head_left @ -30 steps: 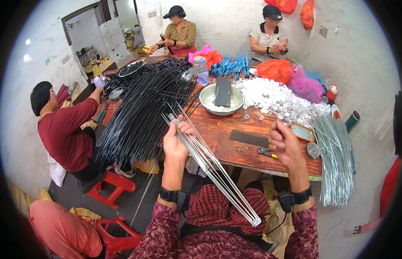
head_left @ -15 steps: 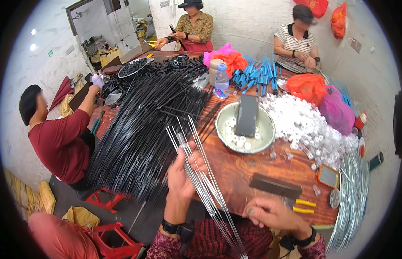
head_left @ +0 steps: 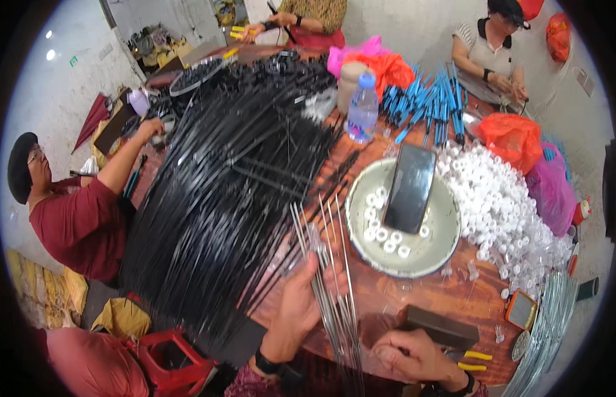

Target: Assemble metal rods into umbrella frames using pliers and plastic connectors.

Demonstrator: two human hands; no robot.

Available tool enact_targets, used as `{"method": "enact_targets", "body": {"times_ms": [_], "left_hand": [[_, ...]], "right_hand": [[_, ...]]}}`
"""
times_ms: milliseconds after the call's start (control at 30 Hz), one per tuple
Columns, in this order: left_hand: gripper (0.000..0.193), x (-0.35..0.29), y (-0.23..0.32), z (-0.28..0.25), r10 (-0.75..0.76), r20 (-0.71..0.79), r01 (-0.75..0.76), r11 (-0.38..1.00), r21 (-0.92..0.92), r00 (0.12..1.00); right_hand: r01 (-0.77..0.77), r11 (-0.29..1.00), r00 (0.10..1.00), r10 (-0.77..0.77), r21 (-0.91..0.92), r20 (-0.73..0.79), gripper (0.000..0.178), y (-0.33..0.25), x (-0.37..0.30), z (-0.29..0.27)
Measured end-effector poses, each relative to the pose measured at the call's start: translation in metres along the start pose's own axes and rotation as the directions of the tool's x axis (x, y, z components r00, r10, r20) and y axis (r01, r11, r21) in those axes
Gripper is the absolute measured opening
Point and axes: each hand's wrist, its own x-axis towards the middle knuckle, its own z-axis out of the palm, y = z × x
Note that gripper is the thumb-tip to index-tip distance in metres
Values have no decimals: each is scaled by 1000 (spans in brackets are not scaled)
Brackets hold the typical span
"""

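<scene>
My left hand (head_left: 300, 298) is closed around a bunch of thin metal rods (head_left: 336, 321), whose upper ends fan out above the fingers. By the thumb, a small clear plastic piece (head_left: 314, 238) sits among the rods. My right hand (head_left: 414, 354) is beside the lower part of the bunch, fingers curled and pinched; whatever they hold, if anything, is too small to make out. Beyond both hands stands an enamel bowl (head_left: 353, 228) with white plastic rings (head_left: 389, 247) in it and a dark phone (head_left: 410, 188) leaning inside.
Black rods (head_left: 209, 198) cover the table's left half. White rings (head_left: 506, 205) heap at right, near wires (head_left: 546, 337). A dark block (head_left: 440, 325) and yellow-handled pliers (head_left: 475, 357) lie by my right hand. A bottle (head_left: 363, 112) stands behind the bowl. Co-workers sit around.
The view has shifted, so the table things appear lower and farther right. My right hand is nearer the rods. The co-worker at left has turned their head and moved their arm.
</scene>
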Motion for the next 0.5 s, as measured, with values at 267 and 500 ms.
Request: {"method": "enact_targets", "body": {"times_ms": [267,500], "left_hand": [[35,21,18,-35,-89,243,122,984,-127,966],[32,-26,32,-15,-35,342,156,930,-334,939]], "right_hand": [[-20,999,989,15,-35,-145,15,-13,-7,30],[1,995,965,26,102,-259,21,-29,-76,93]]}}
